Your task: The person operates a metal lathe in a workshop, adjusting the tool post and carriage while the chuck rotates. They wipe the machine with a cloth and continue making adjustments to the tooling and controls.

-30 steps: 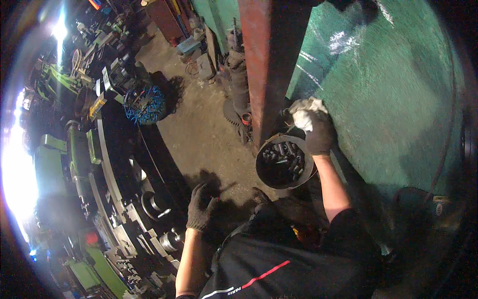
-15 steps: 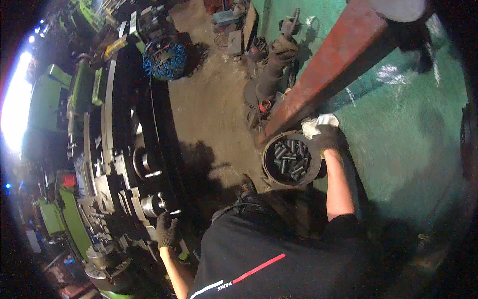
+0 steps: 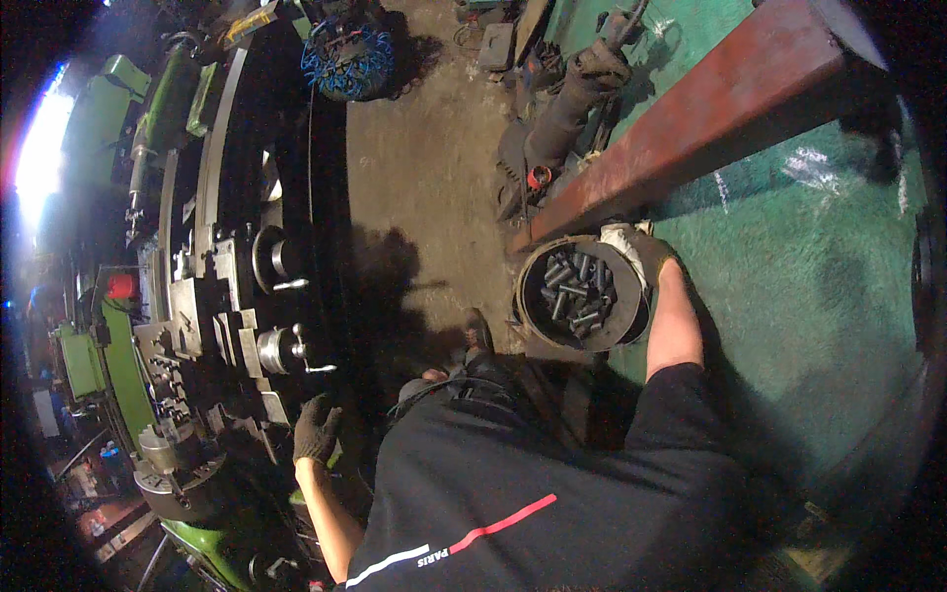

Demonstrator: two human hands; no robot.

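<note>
My right hand (image 3: pixel 653 255), in a dark glove, is closed on a crumpled white cloth (image 3: pixel 621 237) at the far right rim of a round bucket (image 3: pixel 627 314). Several short dark metal cylinders (image 3: pixel 572 291) lie loose in the bucket. Its fingertips are partly hidden by the cloth. My left hand (image 3: pixel 317 430), gloved too, hangs with its fingers loosely apart and nothing in them, beside the green lathe. A shiny handwheel (image 3: pixel 281 350) with a crank handle is the part closest to it, just beyond the fingers and not touched.
The lathe's chuck (image 3: pixel 170 449) is at the lower left, and a second handwheel (image 3: pixel 271 259) sits farther up. A reddish-brown steel beam (image 3: pixel 691 128) slants down behind the bucket along a green wall (image 3: pixel 799 266). A coil of blue hose (image 3: pixel 345 64) lies far ahead on the brown floor (image 3: pixel 395 178).
My left hand has drawn back from the handwheel toward me. My right hand has brought the white cloth lower, against the bucket's rim. The view has shifted slightly.
</note>
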